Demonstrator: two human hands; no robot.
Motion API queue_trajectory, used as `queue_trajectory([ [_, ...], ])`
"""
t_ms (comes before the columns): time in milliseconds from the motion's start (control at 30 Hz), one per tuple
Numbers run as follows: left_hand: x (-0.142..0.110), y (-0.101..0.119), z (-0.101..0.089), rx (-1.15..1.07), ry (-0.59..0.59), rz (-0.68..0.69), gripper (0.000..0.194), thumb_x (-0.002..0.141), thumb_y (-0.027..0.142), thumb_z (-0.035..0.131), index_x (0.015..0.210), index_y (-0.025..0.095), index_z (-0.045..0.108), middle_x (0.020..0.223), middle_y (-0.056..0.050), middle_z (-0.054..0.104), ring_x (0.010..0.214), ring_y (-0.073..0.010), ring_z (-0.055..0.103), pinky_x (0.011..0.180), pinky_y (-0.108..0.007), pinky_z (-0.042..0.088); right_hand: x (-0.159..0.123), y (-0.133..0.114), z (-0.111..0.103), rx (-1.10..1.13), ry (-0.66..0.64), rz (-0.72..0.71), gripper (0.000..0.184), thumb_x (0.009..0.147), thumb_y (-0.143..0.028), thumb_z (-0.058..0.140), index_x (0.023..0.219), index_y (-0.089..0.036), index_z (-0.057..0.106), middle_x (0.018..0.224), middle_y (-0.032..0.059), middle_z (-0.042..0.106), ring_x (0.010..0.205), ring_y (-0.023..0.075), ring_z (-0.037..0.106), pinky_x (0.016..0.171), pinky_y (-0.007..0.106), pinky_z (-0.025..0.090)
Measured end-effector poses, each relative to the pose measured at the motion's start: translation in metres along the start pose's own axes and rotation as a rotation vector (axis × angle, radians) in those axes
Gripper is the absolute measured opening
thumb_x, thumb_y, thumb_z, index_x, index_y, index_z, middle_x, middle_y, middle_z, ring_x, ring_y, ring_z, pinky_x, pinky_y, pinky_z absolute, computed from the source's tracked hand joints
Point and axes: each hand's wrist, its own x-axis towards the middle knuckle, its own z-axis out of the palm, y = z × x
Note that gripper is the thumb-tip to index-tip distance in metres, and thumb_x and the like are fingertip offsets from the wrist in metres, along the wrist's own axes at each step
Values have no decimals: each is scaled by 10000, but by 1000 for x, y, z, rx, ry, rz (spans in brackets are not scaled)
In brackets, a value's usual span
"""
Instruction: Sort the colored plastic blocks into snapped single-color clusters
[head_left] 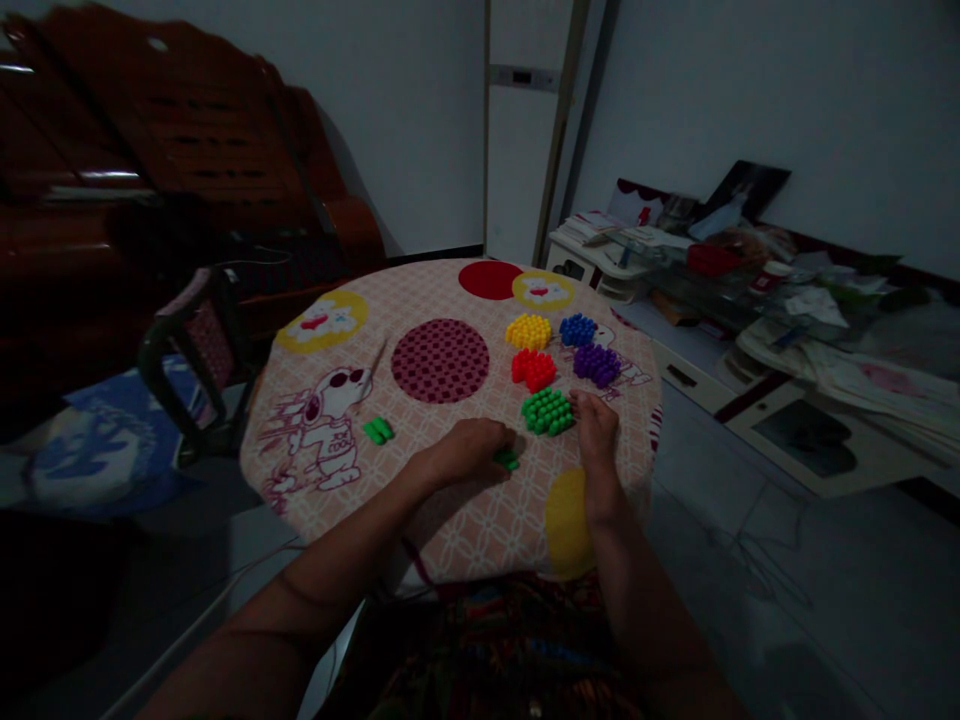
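Note:
My left hand (472, 448) is low over the tablecloth with its fingers curled down around a few small green plastic pieces (508, 460), partly hidden under the fingertips. My right hand (598, 425) is closed, thumb and fingers together, at the right edge of a cluster of green knobbed pieces (547, 411). What it pinches, if anything, is too small to tell. A few more green pieces (378, 430) lie apart on the left. Beyond my right hand sit clusters of red (533, 370), yellow (528, 331), blue (577, 330) and purple pieces (597, 365).
A round table with a patterned cloth (439, 500) is in front of me. At left stand a folding chair (195, 350) and a wooden sofa (217, 150). A low cabinet (780, 430) piled with papers and bags runs along the right. Cables (765, 550) lie on the floor.

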Motion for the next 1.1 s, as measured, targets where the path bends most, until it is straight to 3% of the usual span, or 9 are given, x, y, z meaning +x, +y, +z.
queue_trajectory([
  [200,7,-3,7,-57,122,-20,208,745,306,677,918,194,707,898,-96,729,801,-242,675,681,-294,461,-2,-4,1,13,-2,21,433,860,-553,536,893,-161,717,832,59,716,751,201,625,706,326,515],
  [367,23,-14,8,-342,310,-87,185,756,293,634,873,158,681,782,-35,701,680,-160,616,638,-254,435,-2,-4,1,12,-4,21,428,863,-549,526,902,-166,713,836,58,718,758,202,626,707,325,517],
  [500,36,-14,14,-523,421,-169,214,734,270,651,909,147,667,807,-25,705,709,-149,621,646,-243,452,-1,-1,0,1,-4,17,445,869,-553,513,911,-161,720,859,70,729,779,213,643,728,340,523],
  [833,47,0,22,-566,468,-246,225,702,218,666,918,173,618,804,-13,689,722,-157,629,650,-266,455,0,-4,-1,-4,0,8,427,866,-538,526,901,-163,729,877,82,743,811,227,661,751,352,527],
  [1100,37,-14,24,-559,482,-216,287,707,227,713,959,179,584,873,-23,697,769,-160,650,680,-261,498,0,-1,1,10,3,11,424,869,-528,515,912,-162,724,894,84,745,802,224,667,744,356,532],
])
